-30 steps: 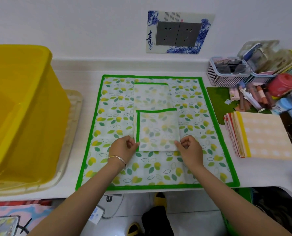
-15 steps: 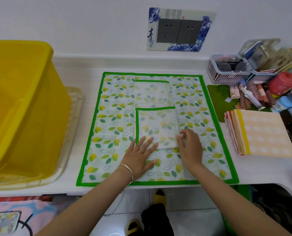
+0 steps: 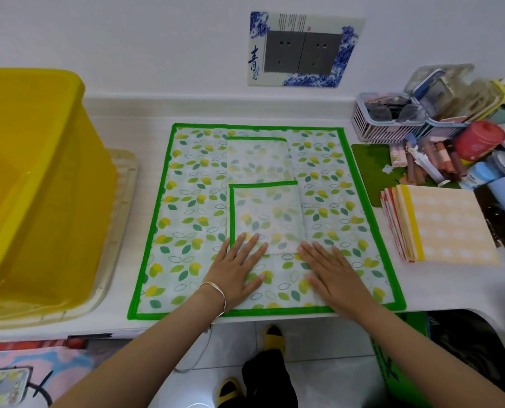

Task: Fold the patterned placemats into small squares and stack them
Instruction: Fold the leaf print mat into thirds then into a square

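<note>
A large leaf-patterned placemat (image 3: 192, 201) with a green border lies flat on the white counter. On its middle lies a placemat folded to a narrow strip (image 3: 257, 159), with its near end doubled over into a small square (image 3: 267, 219). My left hand (image 3: 238, 269) lies flat with straight fingers, fingertips on the square's near left corner. My right hand (image 3: 330, 269) lies flat too, fingertips at the square's near right corner. Both palms press on the large mat.
A big yellow tub (image 3: 30, 184) stands on a pale tray (image 3: 118, 231) at the left. At the right lie a stack of folded orange-and-yellow placemats (image 3: 445, 228), a dark green mat (image 3: 369, 169) and a clutter of bottles and baskets (image 3: 439, 136). The counter edge runs just below my wrists.
Both hands let go of the folded square's near corners and flattened out. The left opened first, then the right, and both now press down at the near edge.
</note>
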Demonstrator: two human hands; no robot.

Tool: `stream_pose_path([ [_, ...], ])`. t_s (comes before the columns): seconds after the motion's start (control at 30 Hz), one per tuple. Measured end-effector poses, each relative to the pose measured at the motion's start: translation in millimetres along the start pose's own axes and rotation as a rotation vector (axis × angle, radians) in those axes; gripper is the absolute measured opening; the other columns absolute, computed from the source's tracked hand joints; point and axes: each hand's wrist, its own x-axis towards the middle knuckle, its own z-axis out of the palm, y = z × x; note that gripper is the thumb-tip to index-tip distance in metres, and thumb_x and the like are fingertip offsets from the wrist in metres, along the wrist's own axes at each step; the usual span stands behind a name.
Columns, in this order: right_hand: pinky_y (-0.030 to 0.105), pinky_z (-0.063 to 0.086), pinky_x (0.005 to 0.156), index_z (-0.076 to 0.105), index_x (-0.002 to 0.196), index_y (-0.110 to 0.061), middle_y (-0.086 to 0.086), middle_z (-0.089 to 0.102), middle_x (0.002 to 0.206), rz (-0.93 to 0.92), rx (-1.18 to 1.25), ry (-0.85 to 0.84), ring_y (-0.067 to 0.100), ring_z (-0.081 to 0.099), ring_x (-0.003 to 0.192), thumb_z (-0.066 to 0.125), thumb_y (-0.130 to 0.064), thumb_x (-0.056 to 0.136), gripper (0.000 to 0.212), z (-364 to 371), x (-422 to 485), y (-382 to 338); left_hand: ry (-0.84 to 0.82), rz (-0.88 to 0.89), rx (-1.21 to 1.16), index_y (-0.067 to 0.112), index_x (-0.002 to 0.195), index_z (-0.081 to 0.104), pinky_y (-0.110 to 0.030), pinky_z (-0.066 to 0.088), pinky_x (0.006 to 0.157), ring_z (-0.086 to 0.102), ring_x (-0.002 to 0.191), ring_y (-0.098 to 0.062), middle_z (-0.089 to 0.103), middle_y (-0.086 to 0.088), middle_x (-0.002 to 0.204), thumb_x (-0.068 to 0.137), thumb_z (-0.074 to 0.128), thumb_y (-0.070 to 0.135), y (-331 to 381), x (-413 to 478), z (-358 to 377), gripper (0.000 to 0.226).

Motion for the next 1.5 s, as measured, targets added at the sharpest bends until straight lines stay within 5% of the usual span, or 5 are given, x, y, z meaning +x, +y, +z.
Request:
stream_pose_path([
  [0.3,0.031,0.014,0.113,0.048,0.132,-0.016,0.003,0.05,0.138,0.013,0.006,0.246,0.014,0.035,0.132,0.025,-0.049,0.097,0.054,-14,9,-13,-0.022,0.009,-0.069,0.036,0.139,-0.019,-0.036,-0.015,0.114,-0.018,0.142,-0.016,-0.023,0.011,0.148,0.069,-0.03,0.067,0,2,-9,0.078],
  [0.6,0.033,0.058,0.071,0.069,0.107,-0.002,0.013,0.071,0.105,-0.322,-0.228,0.324,0.025,0.07,0.091,0.088,0.004,0.046,0.064,-12,57,-30,-0.059,0.024,-0.104,0.035,0.148,0.005,-0.034,0.001,0.117,-0.001,0.145,-0.014,0.001,0.011,0.157,0.075,-0.005,0.066,-5,2,-20,0.079],
  [0.97,0.027,0.058,0.074,0.066,0.116,-0.006,0.006,0.069,0.112,-0.54,-0.133,0.374,0.016,0.068,0.096,0.082,0.004,0.059,0.06,-16,2,-30,0.114,0.375,0.06,0.027,0.149,-0.001,-0.038,0.046,0.095,0.055,0.119,-0.022,0.055,0.0,0.133,0.089,0.032,0.036,-47,-14,-24,0.069],
  [1.23,0.039,0.008,0.116,0.015,0.15,-0.028,0.0,0.012,0.158,-0.327,-0.158,0.002,0.017,0.006,0.145,0.039,-0.047,0.093,0.065,-14,17,8,0.142,0.528,0.175,0.028,0.149,0.006,-0.043,0.029,0.111,0.037,0.135,-0.027,0.039,-0.004,0.147,0.092,0.035,0.047,-54,-22,-3,0.067],
  [1.5,0.042,0.014,0.114,0.029,0.147,-0.018,0.006,0.029,0.153,-0.567,-0.223,0.085,0.023,0.021,0.142,0.043,-0.02,0.079,0.069,-11,1,-2,0.141,0.309,0.235,0.029,0.148,-0.009,-0.049,0.019,0.109,0.02,0.138,-0.031,0.02,-0.006,0.152,0.044,0.071,-0.003,-53,-3,-9,0.135],
])
